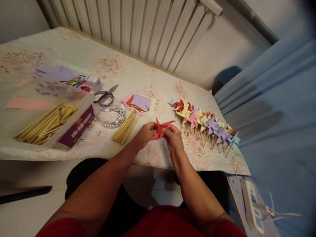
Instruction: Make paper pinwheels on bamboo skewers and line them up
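A red paper pinwheel is held up over the front of the table, between both hands. My left hand pinches its left side, with the fingertips partly behind the paper. On the other side my right hand grips it, the thumb pressed near the centre. No stick shows on this pinwheel. Just left of my hands lies a bundle of thin wooden sticks. Behind it is a stack of coloured paper squares. To the right, finished pinwheels on sticks lie in a long row.
A clear plastic box with many wooden sticks stands at left. Near it are scissors, a round clear dish of shiny metal pieces, a small white box and paper sheets. A power strip sits lower right.
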`<action>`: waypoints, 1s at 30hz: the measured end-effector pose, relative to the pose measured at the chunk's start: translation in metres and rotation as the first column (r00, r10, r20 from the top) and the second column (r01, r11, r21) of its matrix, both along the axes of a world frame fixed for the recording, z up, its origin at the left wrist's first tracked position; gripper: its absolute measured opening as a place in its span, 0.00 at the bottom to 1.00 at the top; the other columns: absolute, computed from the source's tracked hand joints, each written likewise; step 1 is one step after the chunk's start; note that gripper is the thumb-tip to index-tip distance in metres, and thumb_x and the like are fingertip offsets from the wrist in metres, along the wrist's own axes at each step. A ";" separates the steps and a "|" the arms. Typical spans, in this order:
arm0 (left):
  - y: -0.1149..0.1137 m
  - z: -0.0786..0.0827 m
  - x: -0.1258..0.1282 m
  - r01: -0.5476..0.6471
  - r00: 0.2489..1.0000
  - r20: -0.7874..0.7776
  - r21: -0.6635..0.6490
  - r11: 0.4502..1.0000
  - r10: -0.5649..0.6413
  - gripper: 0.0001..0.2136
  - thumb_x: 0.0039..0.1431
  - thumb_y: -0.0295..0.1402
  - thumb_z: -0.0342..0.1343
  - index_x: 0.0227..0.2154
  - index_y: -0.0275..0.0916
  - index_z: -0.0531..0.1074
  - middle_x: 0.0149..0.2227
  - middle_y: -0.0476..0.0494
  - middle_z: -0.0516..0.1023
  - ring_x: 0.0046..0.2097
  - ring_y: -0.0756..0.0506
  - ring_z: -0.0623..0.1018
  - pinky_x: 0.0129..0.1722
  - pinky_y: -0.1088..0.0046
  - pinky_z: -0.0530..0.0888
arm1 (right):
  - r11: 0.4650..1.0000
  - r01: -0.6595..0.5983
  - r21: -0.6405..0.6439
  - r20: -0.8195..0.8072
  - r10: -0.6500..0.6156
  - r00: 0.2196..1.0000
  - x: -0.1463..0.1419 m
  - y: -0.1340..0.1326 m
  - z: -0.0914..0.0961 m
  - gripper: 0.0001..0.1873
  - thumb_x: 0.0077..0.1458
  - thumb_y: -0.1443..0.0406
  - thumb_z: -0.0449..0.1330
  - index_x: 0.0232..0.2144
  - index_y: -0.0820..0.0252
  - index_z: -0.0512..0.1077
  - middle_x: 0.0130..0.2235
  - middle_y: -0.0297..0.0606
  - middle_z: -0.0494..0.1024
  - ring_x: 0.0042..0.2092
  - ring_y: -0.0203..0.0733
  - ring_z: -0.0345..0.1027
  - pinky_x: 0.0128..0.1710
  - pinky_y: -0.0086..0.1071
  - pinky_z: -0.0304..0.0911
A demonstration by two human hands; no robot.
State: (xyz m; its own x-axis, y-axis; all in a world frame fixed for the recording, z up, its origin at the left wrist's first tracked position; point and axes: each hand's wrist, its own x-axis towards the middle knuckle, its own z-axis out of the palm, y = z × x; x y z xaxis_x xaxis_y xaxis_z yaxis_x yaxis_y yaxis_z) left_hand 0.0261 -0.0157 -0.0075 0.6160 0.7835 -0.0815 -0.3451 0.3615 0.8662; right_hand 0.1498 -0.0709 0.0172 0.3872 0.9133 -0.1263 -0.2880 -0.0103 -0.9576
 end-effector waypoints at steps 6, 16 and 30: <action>0.001 0.006 -0.004 0.096 0.985 -0.138 -0.034 0.995 -0.100 0.11 0.45 0.37 0.64 0.26 0.36 0.71 0.25 0.50 0.72 0.26 0.52 0.70 0.28 0.75 0.64 | 0.998 -0.007 -0.058 -0.041 0.005 0.999 0.018 0.003 0.005 0.14 0.33 0.64 0.72 0.22 0.58 0.71 0.23 0.27 0.74 0.26 0.33 0.64 0.30 0.29 0.63; 0.001 0.009 -0.012 0.312 0.899 -0.287 -0.111 0.944 -0.331 0.10 0.42 0.32 0.64 0.29 0.37 0.71 0.26 0.47 0.77 0.28 0.49 0.76 0.32 0.71 0.71 | 0.992 0.010 -0.127 0.053 -0.003 0.999 0.044 0.006 0.019 0.18 0.27 0.62 0.74 0.20 0.58 0.69 0.21 0.27 0.72 0.23 0.33 0.62 0.26 0.30 0.63; -0.002 0.012 -0.010 0.091 0.966 -0.227 -0.165 0.982 -0.128 0.14 0.44 0.35 0.66 0.30 0.37 0.67 0.26 0.47 0.75 0.29 0.49 0.77 0.34 0.71 0.71 | 0.959 0.282 -0.034 0.275 -0.263 0.925 0.029 -0.014 -0.020 0.17 0.44 0.52 0.68 0.27 0.59 0.73 0.25 0.30 0.74 0.26 0.34 0.66 0.30 0.30 0.64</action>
